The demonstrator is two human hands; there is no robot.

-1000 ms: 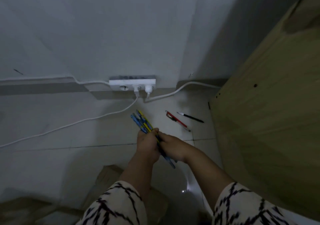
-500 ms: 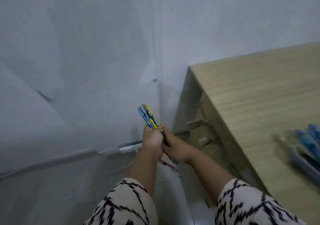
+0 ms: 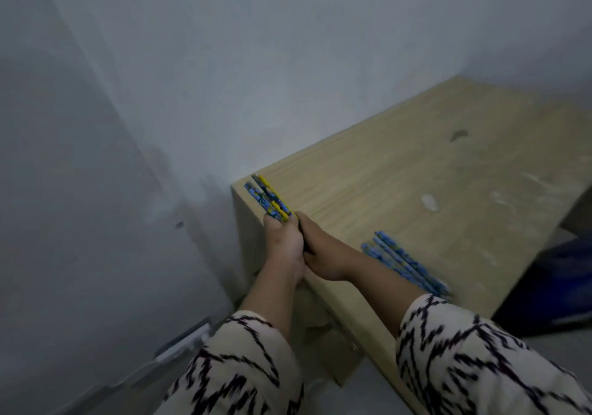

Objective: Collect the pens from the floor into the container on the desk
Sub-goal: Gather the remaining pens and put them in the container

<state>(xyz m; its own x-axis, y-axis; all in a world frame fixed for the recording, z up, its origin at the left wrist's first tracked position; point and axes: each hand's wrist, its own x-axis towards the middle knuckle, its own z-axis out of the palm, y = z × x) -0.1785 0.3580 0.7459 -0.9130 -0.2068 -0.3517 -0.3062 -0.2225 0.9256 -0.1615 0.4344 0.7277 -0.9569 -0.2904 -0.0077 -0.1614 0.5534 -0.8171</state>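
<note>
Both hands now sit higher, over the table [image 3: 416, 174] corner instead of against the wall: my left hand [image 3: 283, 245] and right hand [image 3: 323, 254] grip the pen bundle [image 3: 267, 198]. More pens [image 3: 403, 261] lie on the table beside my right forearm. No writing is readable.

Grey-white wall [image 3: 224, 62] fills the upper and left field, dim light. A dark scuff [image 3: 179, 224] marks it low down. White strip [image 3: 184, 344] runs along the wall's base, blurred. Dark blue object [image 3: 563, 280] sits at right, too blurred to identify.
</note>
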